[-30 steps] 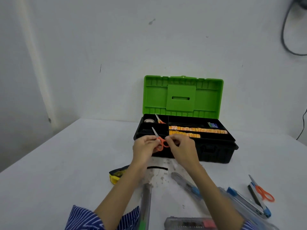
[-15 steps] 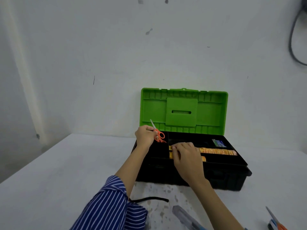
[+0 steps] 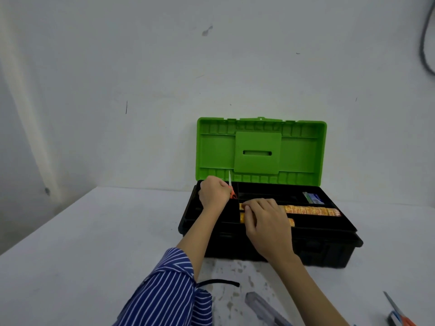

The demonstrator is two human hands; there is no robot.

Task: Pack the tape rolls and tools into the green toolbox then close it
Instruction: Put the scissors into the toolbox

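Green toolbox (image 3: 259, 151) open near desk (image 3: 94, 243) far edge; left hand (image 3: 213, 192) grips orange scissors (image 3: 231, 190) over tray's left compartment, right hand (image 3: 263, 222) relaxed, fingers resting on orange tape rolls (image 3: 310, 211) in tray

1 toolbox (image 3: 270, 250), 2 scissors (image 3: 231, 190) (image 3: 397, 314), 2 orange rows (image 3: 313, 211) (image 3: 290, 221), 2 hands (image 3: 213, 192) (image 3: 263, 222).

No text, label or number can be read anywhere.
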